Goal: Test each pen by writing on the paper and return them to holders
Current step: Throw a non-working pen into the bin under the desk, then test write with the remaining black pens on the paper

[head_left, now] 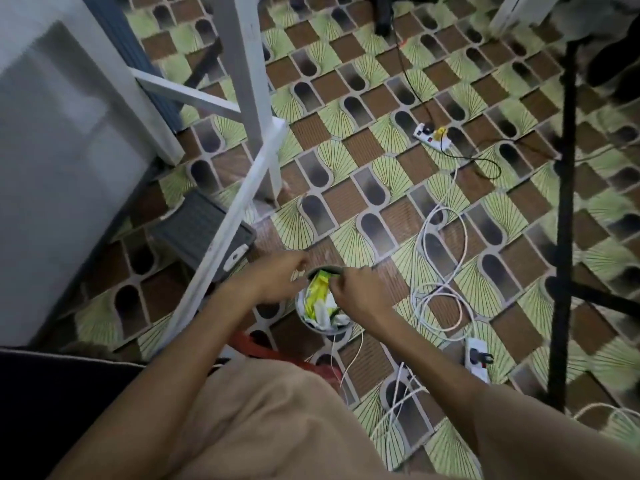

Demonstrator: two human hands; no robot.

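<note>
Where we look: down past our lap to the patterned floor (346, 202), not at any writing surface.
Pens, paper, holders: none in view, so we cannot say where they are; we judge this moment a detour from testing.
Round tub (341, 330): stands on the floor just in front of our knees, stuffed with crumpled yellow-and-white wrappers (320, 292), so it reads as a waste bin and not a pen holder.
Dark band (325, 270): arcs across the tub's far edge, between our two hands; motion blur hides what it is.
Left hand (273, 278): fingers curled at the band's left end, seemingly pinching it.
Right hand (360, 292): fingertips pinched on the band's right end, directly above the wrappers.
Why held so: with a hand at each end, we think the band is being stretched or steadied over the tub's mouth.
White cables (440, 289): loop loosely on the floor near the tub, to its right, towards a power strip (478, 358).
</note>
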